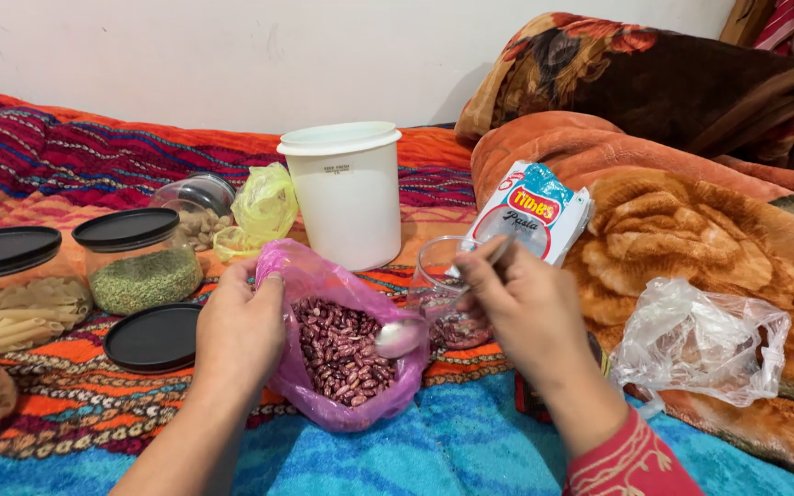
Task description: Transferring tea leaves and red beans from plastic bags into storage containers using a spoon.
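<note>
Two bare forearms enter from the lower edge, over a bed [470,441] spread with a blue towel-like cloth and a striped red-and-orange woven cover. Left hand [239,331]: fingers closed on the rim of a soft pink plastic bag [323,276], pinching the mouth wide so that the speckled red-brown kidney beans [340,354] inside lie exposed. Right hand [527,308]: fingers clamped on the handle of one metal spoon [401,336], its bowl held level at the bag's opening, just above the beans; whether it carries any cannot be told. Immediately behind the spoon stands one clear round plastic jar [438,276], lidless, with a shallow layer of the same beans at its bottom, placed touching the bag so the gap between them is short. One loose black round lid [153,337] lies flat to the left of the bag.

Count of other containers: one tall white plastic tub with lid [346,193]; two black-lidded clear jars, one of green lentil-like grains [140,262] and one of pale tube pasta [16,294]; one tipped clear jar of light nuts [197,209]. Bags: one yellow [264,207], one crumpled clear [700,344], one printed pasta packet [530,213]. Folded floral blankets [691,211] sit at the right.
</note>
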